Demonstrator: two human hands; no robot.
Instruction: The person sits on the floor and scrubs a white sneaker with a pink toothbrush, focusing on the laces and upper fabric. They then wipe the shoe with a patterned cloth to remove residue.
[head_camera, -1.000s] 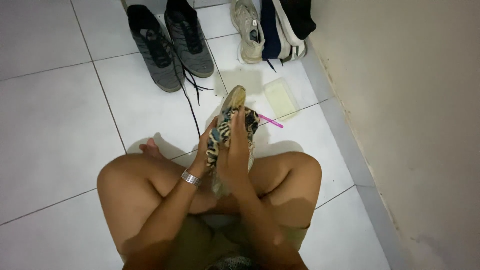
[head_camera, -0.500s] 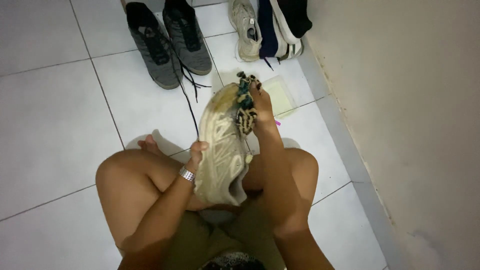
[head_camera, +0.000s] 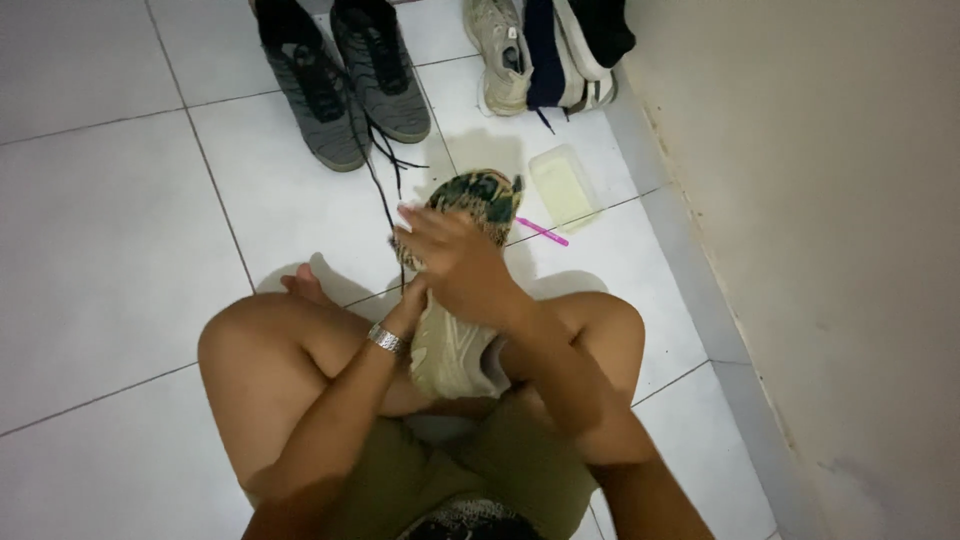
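Observation:
I sit cross-legged on a white tiled floor and hold a beige sneaker with a dark patterned upper (head_camera: 470, 200) over my lap. My right hand (head_camera: 455, 265) lies on top of the shoe with its fingers wrapped over the middle. My left hand (head_camera: 410, 300), with a metal watch on the wrist, grips the shoe from below and is mostly hidden behind it. The shoe's toe points away from me and its heel rests near my knees.
A pair of grey sneakers with loose black laces (head_camera: 340, 80) stands ahead on the floor. Light and dark shoes (head_camera: 550, 50) line the wall base. A small translucent container (head_camera: 563, 186) and a pink stick-like tool (head_camera: 542, 232) lie beside the held shoe. A wall (head_camera: 820, 250) runs along the right.
The shoe has been turned from sole-up to upper-side up. My right hand moved from the toe end onto the top of the shoe.

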